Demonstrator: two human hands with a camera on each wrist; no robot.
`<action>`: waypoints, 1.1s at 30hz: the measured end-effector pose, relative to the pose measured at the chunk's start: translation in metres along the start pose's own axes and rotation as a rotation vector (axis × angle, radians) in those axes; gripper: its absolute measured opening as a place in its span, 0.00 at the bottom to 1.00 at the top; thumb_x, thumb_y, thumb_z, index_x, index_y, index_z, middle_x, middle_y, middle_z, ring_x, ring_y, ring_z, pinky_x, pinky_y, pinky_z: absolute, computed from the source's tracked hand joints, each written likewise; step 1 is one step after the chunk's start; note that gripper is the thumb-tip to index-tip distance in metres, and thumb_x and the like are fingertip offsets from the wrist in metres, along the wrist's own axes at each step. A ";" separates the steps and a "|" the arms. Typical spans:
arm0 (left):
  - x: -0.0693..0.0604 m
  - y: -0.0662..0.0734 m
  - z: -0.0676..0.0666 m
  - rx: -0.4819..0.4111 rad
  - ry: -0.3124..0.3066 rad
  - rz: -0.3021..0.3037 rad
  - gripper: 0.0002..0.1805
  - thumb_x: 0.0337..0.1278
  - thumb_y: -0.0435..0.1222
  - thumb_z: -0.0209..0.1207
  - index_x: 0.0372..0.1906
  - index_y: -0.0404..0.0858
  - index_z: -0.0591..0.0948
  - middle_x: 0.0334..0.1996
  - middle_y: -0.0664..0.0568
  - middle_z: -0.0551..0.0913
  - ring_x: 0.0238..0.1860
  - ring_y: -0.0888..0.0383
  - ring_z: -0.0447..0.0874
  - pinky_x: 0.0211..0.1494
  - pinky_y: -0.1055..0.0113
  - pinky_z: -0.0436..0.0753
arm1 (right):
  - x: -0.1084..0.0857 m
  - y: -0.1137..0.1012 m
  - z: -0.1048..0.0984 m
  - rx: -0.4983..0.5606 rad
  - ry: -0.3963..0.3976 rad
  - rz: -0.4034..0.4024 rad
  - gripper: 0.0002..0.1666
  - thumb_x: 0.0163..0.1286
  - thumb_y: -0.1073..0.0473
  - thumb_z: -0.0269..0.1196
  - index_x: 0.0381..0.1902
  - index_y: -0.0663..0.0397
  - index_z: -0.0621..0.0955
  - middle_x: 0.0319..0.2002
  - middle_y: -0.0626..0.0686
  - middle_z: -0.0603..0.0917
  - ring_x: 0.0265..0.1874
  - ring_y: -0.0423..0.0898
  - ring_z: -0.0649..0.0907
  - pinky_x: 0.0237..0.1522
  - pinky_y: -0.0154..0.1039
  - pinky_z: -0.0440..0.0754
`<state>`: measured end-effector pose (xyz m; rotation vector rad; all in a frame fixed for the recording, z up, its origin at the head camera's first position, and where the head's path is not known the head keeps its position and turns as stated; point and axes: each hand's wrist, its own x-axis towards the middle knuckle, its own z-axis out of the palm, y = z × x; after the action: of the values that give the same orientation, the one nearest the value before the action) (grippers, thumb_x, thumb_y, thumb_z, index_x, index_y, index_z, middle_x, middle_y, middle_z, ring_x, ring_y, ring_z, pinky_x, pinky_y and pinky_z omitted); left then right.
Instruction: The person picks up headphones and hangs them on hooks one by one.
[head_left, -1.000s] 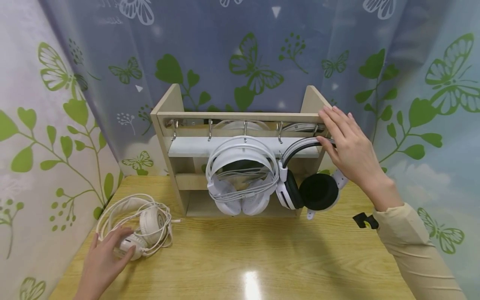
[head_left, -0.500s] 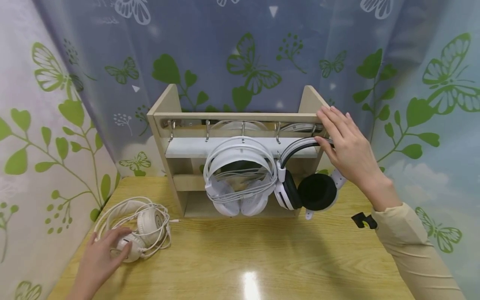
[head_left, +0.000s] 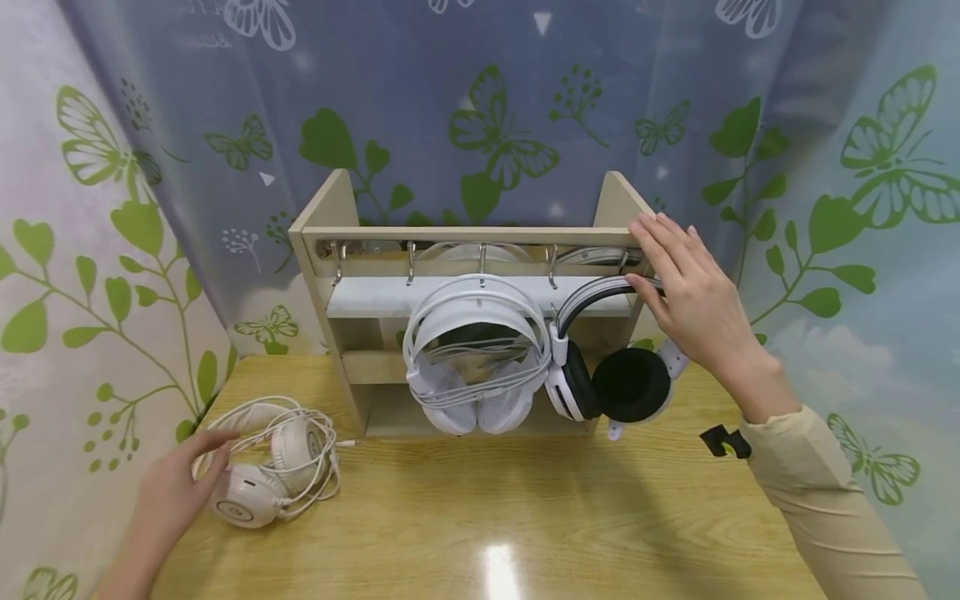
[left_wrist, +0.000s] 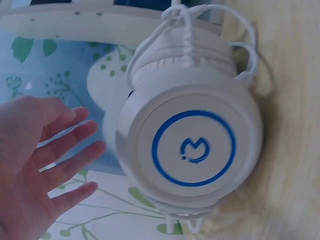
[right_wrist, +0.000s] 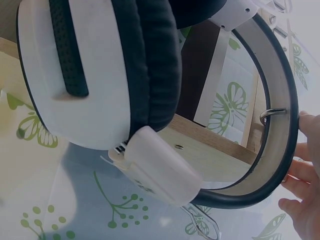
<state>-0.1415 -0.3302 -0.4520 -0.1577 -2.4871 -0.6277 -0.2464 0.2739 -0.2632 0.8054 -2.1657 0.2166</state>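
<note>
At the table's left side lies a white pair of headphones (head_left: 251, 496) with its cable wound loosely around it. My left hand (head_left: 174, 485) is beside its headband with fingers spread. In the left wrist view that hand (left_wrist: 47, 155) stands apart from the ear cup (left_wrist: 195, 147), which bears a blue ring. My right hand (head_left: 693, 296) rests its straight fingers on the right end of the wooden rack's top bar (head_left: 465, 235). Its thumb is at the headband of black and white headphones (head_left: 633, 385), which hang on a hook (right_wrist: 274, 114). The right wrist view shows fingertips by that headband.
Another white pair of headphones (head_left: 476, 312), wrapped in its cable, hangs from the middle hook. Several metal hooks (head_left: 411, 262) line the bar. The rack stands on a wood-grain table (head_left: 420, 517). Patterned curtains (head_left: 420, 100) close in the back and sides.
My left hand has drawn back leftwards from the ear cup toward the headband of the lying headphones. My right hand has stayed on the rack. The view has shifted slightly.
</note>
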 end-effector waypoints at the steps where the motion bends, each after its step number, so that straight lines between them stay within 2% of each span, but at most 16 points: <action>1: 0.002 -0.002 -0.002 0.001 0.015 -0.002 0.10 0.58 0.25 0.64 0.45 0.34 0.86 0.42 0.34 0.88 0.43 0.31 0.85 0.39 0.50 0.78 | 0.000 0.000 0.000 -0.001 0.000 0.000 0.41 0.82 0.36 0.40 0.77 0.60 0.64 0.75 0.61 0.66 0.76 0.57 0.62 0.79 0.54 0.52; 2: 0.004 -0.004 -0.003 0.003 0.025 -0.006 0.10 0.59 0.25 0.64 0.46 0.34 0.86 0.42 0.34 0.88 0.43 0.31 0.85 0.39 0.55 0.77 | 0.000 0.000 0.000 -0.002 0.000 -0.001 0.41 0.82 0.36 0.40 0.77 0.60 0.64 0.75 0.61 0.66 0.76 0.57 0.63 0.79 0.54 0.52; 4: 0.007 -0.008 -0.005 0.004 0.035 -0.024 0.10 0.61 0.25 0.63 0.46 0.34 0.85 0.43 0.33 0.88 0.44 0.30 0.85 0.41 0.54 0.79 | 0.000 0.000 0.000 -0.002 0.000 -0.001 0.41 0.82 0.36 0.40 0.77 0.60 0.64 0.75 0.61 0.66 0.76 0.57 0.63 0.79 0.54 0.52; 7: 0.010 -0.013 -0.009 0.006 0.038 -0.072 0.10 0.63 0.27 0.62 0.47 0.34 0.85 0.43 0.32 0.87 0.42 0.31 0.86 0.37 0.64 0.78 | 0.000 0.000 0.000 -0.001 0.001 -0.002 0.41 0.81 0.36 0.40 0.77 0.60 0.64 0.75 0.61 0.67 0.76 0.57 0.63 0.79 0.54 0.52; 9: 0.010 -0.016 -0.011 -0.004 0.023 -0.126 0.09 0.66 0.29 0.60 0.48 0.34 0.85 0.44 0.32 0.87 0.37 0.50 0.91 0.36 0.71 0.79 | 0.000 0.000 0.000 -0.001 0.000 -0.002 0.41 0.81 0.36 0.40 0.77 0.60 0.64 0.75 0.61 0.67 0.76 0.57 0.63 0.79 0.54 0.52; 10: 0.010 -0.018 -0.011 -0.020 0.019 -0.153 0.10 0.68 0.30 0.59 0.49 0.33 0.85 0.45 0.32 0.87 0.35 0.62 0.90 0.35 0.79 0.76 | 0.000 0.000 0.000 -0.002 0.001 -0.003 0.41 0.81 0.36 0.40 0.77 0.60 0.64 0.75 0.62 0.67 0.76 0.57 0.63 0.79 0.54 0.52; 12: 0.010 -0.023 -0.012 -0.062 0.014 -0.208 0.11 0.70 0.32 0.57 0.51 0.32 0.84 0.46 0.33 0.87 0.34 0.83 0.79 0.34 0.89 0.69 | 0.000 0.000 0.000 -0.004 0.001 -0.004 0.41 0.81 0.36 0.40 0.77 0.60 0.64 0.75 0.61 0.67 0.76 0.57 0.63 0.79 0.54 0.52; 14: 0.010 -0.029 -0.013 -0.099 0.014 -0.270 0.13 0.72 0.34 0.56 0.52 0.33 0.84 0.46 0.43 0.89 0.35 0.95 0.63 0.35 0.93 0.68 | 0.000 0.000 0.000 -0.005 0.000 -0.003 0.41 0.81 0.36 0.40 0.77 0.60 0.64 0.75 0.62 0.67 0.76 0.57 0.63 0.79 0.54 0.52; 18: 0.008 -0.042 -0.011 -0.131 0.017 -0.396 0.16 0.74 0.37 0.54 0.56 0.33 0.83 0.38 0.71 0.82 0.33 0.96 0.63 0.33 0.91 0.69 | 0.000 0.000 0.000 -0.006 -0.004 0.000 0.41 0.81 0.36 0.40 0.77 0.60 0.64 0.75 0.62 0.67 0.76 0.57 0.62 0.79 0.54 0.52; 20: 0.007 -0.048 -0.010 -0.141 0.014 -0.457 0.18 0.75 0.38 0.53 0.57 0.32 0.82 0.37 0.77 0.78 0.32 0.96 0.64 0.32 0.90 0.70 | 0.000 0.000 0.000 -0.008 -0.006 0.002 0.41 0.81 0.36 0.40 0.77 0.59 0.64 0.75 0.61 0.67 0.76 0.57 0.63 0.79 0.53 0.52; 21: 0.007 -0.051 -0.009 -0.150 0.014 -0.485 0.18 0.75 0.38 0.53 0.58 0.31 0.82 0.37 0.75 0.79 0.31 0.96 0.64 0.31 0.89 0.71 | 0.000 0.000 0.000 -0.009 -0.007 0.003 0.41 0.81 0.36 0.39 0.77 0.59 0.64 0.75 0.61 0.66 0.76 0.57 0.63 0.79 0.53 0.52; 24: 0.006 -0.058 -0.006 -0.160 -0.003 -0.559 0.21 0.75 0.39 0.51 0.60 0.29 0.79 0.41 0.57 0.87 0.29 0.95 0.63 0.29 0.88 0.74 | -0.001 0.001 0.000 -0.011 -0.008 0.004 0.41 0.81 0.36 0.39 0.77 0.59 0.64 0.75 0.61 0.66 0.76 0.57 0.63 0.79 0.53 0.52; 27: 0.003 -0.067 -0.003 -0.146 -0.047 -0.625 0.23 0.76 0.40 0.50 0.63 0.27 0.76 0.53 0.33 0.83 0.27 0.93 0.61 0.28 0.86 0.74 | -0.001 0.001 0.000 -0.015 -0.009 0.004 0.41 0.81 0.36 0.39 0.77 0.59 0.64 0.75 0.61 0.66 0.76 0.57 0.63 0.79 0.54 0.52; 30: 0.000 -0.076 0.001 -0.094 -0.093 -0.674 0.25 0.76 0.40 0.49 0.65 0.26 0.74 0.59 0.28 0.78 0.30 0.84 0.67 0.28 0.84 0.72 | -0.001 0.001 0.000 -0.018 -0.009 0.004 0.41 0.81 0.35 0.39 0.77 0.59 0.64 0.75 0.61 0.66 0.76 0.57 0.63 0.79 0.54 0.52; 33: -0.004 -0.084 0.004 -0.054 -0.133 -0.687 0.25 0.76 0.41 0.49 0.65 0.25 0.74 0.61 0.28 0.76 0.32 0.75 0.72 0.29 0.82 0.70 | 0.000 0.001 0.000 -0.019 -0.008 0.003 0.41 0.81 0.35 0.39 0.77 0.59 0.64 0.75 0.62 0.66 0.76 0.57 0.63 0.79 0.53 0.52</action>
<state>-0.1602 -0.4022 -0.4916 0.6831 -2.6357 -0.9788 -0.2467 0.2746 -0.2635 0.7936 -2.1736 0.1942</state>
